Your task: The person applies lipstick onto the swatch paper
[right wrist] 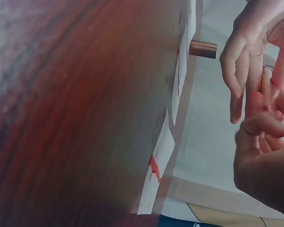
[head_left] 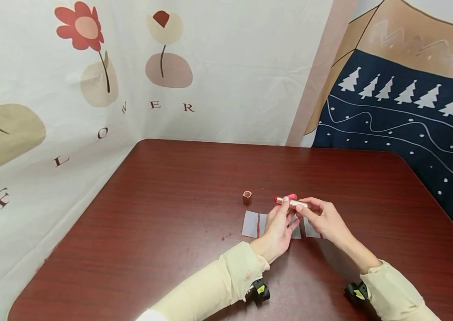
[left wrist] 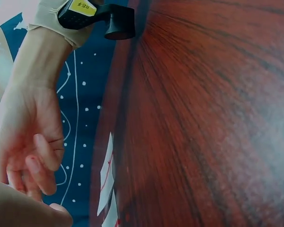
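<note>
A lipstick (head_left: pixel 297 203) with its red tip bared points to the left above the table, held between both hands. My left hand (head_left: pixel 277 227) pinches it behind the red tip, thumb on the near side. At its base end, the thumb and fingers of my right hand (head_left: pixel 324 218) grip the tube. In the right wrist view, the left hand (right wrist: pixel 248 56) and right hand (right wrist: pixel 260 146) meet around the tube. Under the hands lie pale paper pieces (head_left: pixel 250 224) with red streaks, partly covered. Left of the lipstick, its copper-coloured cap (head_left: pixel 247 198) stands on the table.
The dark red wooden table (head_left: pixel 162 214) reaches back to a white flower-print curtain (head_left: pixel 230 89). A navy cloth with white trees (head_left: pixel 403 120) hangs at the right. Small red specks (head_left: pixel 223 239) mark the tabletop left of the papers.
</note>
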Demonstrator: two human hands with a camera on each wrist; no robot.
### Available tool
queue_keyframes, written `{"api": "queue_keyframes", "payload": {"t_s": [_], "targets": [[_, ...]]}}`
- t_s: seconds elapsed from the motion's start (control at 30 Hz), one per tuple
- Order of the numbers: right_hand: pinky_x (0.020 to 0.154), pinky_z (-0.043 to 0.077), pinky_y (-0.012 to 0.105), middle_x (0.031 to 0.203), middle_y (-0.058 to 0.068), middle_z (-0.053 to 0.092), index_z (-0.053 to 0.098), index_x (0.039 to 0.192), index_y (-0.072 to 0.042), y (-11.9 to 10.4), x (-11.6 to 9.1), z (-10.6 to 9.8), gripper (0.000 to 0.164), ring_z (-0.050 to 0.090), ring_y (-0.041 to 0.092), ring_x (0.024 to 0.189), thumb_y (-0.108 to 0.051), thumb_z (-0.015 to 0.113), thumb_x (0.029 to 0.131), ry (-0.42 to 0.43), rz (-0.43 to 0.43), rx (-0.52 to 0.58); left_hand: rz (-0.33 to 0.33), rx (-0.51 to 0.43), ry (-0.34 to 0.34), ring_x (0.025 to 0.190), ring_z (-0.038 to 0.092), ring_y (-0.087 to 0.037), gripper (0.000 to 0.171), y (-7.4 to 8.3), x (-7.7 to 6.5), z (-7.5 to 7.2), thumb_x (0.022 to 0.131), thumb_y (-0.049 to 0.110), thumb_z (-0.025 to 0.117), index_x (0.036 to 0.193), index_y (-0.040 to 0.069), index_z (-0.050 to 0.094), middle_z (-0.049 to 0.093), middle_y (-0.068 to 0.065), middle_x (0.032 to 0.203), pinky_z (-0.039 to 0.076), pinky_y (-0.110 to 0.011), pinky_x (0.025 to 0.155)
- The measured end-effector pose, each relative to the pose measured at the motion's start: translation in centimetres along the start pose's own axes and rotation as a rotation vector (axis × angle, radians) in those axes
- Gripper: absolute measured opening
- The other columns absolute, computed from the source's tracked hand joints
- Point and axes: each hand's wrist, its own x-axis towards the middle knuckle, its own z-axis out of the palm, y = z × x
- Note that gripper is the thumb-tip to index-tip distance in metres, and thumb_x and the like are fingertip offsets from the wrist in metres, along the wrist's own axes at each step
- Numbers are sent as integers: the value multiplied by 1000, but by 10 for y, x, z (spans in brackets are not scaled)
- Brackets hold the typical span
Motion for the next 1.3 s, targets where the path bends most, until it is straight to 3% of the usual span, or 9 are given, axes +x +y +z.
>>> {"api": "queue_keyframes", "payload": {"t_s": [0.13, 0.33, 0.5, 0.6, 0.67, 0.8, 0.93, 1.07, 1.3], "targets": [[31, 24, 25, 50, 7, 37, 55, 95, -2, 9, 3, 1, 40, 30, 12, 37, -40, 48, 85, -56, 50, 28, 1, 31, 5, 91, 53, -11, 30, -2, 1, -4, 86, 32, 48, 103, 10, 60, 58, -6, 105, 35, -37, 83], [33, 30, 26, 56, 14, 44, 55, 100, -5, 9, 4, 3, 38, 34, 13, 38, -38, 54, 82, -52, 2, -59, 0, 50, -16, 99, 50, -14, 32, -1, 2, -8, 86, 33, 48, 105, 10, 60, 56, -8, 110, 32, -41, 86], [33, 28, 25, 65, 27, 43, 53, 101, -2, 2, 10, 1, 41, 32, 14, 40, -39, 52, 83, -63, 45, 39, 29, 48, -39, 104, 48, -16, 33, 6, 6, -7, 86, 33, 48, 105, 9, 60, 56, -6, 110, 28, -45, 90], [34, 27, 24, 67, 26, 44, 53, 102, -2, -1, 12, 1, 42, 32, 14, 42, -39, 53, 82, -82, 64, 43, 34, 43, -34, 105, 48, -16, 32, 9, 6, -7, 87, 31, 47, 105, 8, 59, 56, -8, 111, 28, -44, 90], [34, 29, 25, 65, 23, 46, 54, 102, -4, -1, 12, 2, 40, 34, 15, 42, -38, 54, 82, -84, 48, -13, 30, 47, -17, 105, 48, -16, 31, 9, 5, -8, 87, 31, 47, 104, 7, 59, 55, -9, 111, 29, -43, 89], [37, 32, 26, 67, 14, 54, 58, 102, -8, 1, 12, 5, 36, 44, 21, 48, -36, 57, 81, -17, -65, -144, 33, 57, -2, 103, 50, -15, 32, 8, 5, -9, 87, 31, 46, 105, 7, 60, 55, -10, 111, 30, -41, 87], [40, 32, 26, 74, 11, 59, 59, 102, -8, 5, 11, 5, 34, 50, 25, 57, -34, 59, 79, 58, -117, -173, 30, 52, -28, 101, 51, -14, 32, 3, 10, -10, 87, 34, 46, 104, 10, 61, 55, -11, 112, 30, -41, 87], [37, 32, 26, 63, 12, 52, 57, 103, -6, 7, 8, 4, 37, 42, 16, 45, -36, 56, 81, 28, -36, -111, 38, 49, -37, 98, 53, -15, 33, -5, 17, -12, 85, 36, 48, 102, 11, 62, 55, -12, 112, 34, -40, 85], [36, 32, 26, 58, 11, 49, 51, 93, 12, 5, 5, 5, 53, 37, 11, 42, -40, 40, 89, -98, 126, 191, 52, 62, -40, 89, 54, -13, 37, -16, 24, -17, 80, 40, 52, 101, 11, 62, 60, -8, 102, 36, -34, 77]]}}
